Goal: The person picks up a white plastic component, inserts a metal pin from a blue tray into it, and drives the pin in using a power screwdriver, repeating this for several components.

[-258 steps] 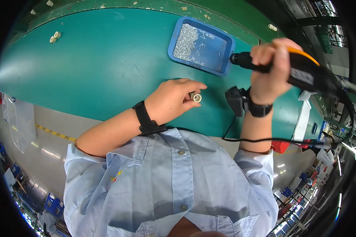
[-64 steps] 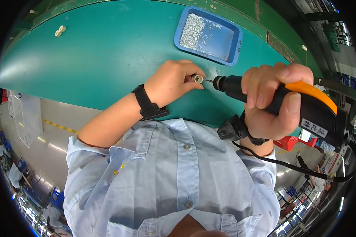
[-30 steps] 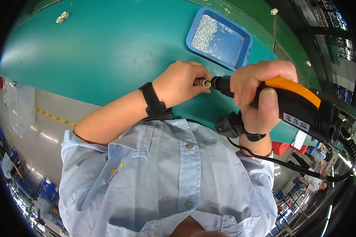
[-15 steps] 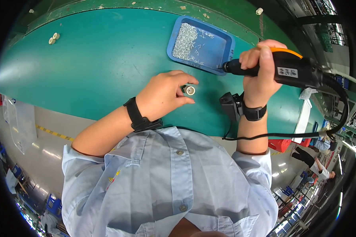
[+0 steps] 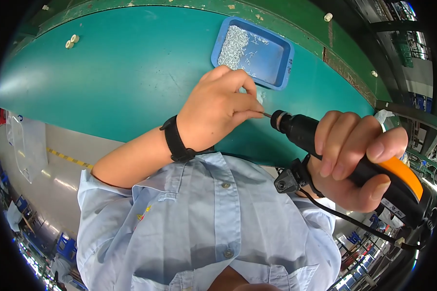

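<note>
My right hand (image 5: 342,150) grips a black and orange electric screwdriver (image 5: 300,131), tilted so that its thin bit (image 5: 267,115) points left. At the tip of the bit, the fingers of my left hand (image 5: 221,99) are pinched together, with thumb and forefinger beside it. What they hold is hidden; the small round cream piece seen earlier in this hand does not show. Just beyond my left fingers lies a blue tray (image 5: 287,65), with a heap of small silver screws (image 5: 234,46) on its left side.
Two cream cylindrical pieces (image 5: 72,41) sit at the far left of the green table (image 5: 121,63). Another pale piece (image 5: 328,17) lies on the green ledge past the tray, and one more (image 5: 374,73) farther right. The screwdriver's cable hangs at the right.
The screwdriver has come away from the tray, back toward me and to the right, and its bit now meets my left fingers. My left hand has risen toward the tray and closed to a pinch.
</note>
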Motion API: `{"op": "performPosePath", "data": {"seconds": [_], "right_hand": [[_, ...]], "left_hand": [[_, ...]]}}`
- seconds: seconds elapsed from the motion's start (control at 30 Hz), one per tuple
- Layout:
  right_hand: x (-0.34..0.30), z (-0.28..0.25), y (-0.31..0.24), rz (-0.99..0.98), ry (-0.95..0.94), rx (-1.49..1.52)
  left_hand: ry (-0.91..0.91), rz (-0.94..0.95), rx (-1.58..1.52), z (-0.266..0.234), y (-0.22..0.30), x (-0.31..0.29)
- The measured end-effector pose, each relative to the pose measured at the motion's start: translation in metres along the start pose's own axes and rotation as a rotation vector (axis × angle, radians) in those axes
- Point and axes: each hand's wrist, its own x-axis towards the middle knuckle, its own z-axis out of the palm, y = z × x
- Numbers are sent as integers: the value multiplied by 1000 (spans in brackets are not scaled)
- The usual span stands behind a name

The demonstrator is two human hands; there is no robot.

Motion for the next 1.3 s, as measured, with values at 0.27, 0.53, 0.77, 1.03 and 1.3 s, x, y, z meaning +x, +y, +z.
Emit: {"op": "performPosePath", "data": {"seconds": [0.27, 0.53, 0.77, 1.03, 1.3], "right_hand": [[-4, 1, -1, 29, -20, 46], [2, 5, -4, 18, -33, 72], [0, 8, -1, 12, -17, 43], [-2, 8, -1, 58, 9, 30], [1, 5, 0, 65, -11, 16]], "left_hand": [[-44, -168, -347, 5, -12, -2], [-45, -186, -470, 2, -14, 0], [-20, -227, -518, 7, -14, -1], [-32, -241, -491, 11, -10, -4], [45, -195, -254, 9, -8, -7]]}}
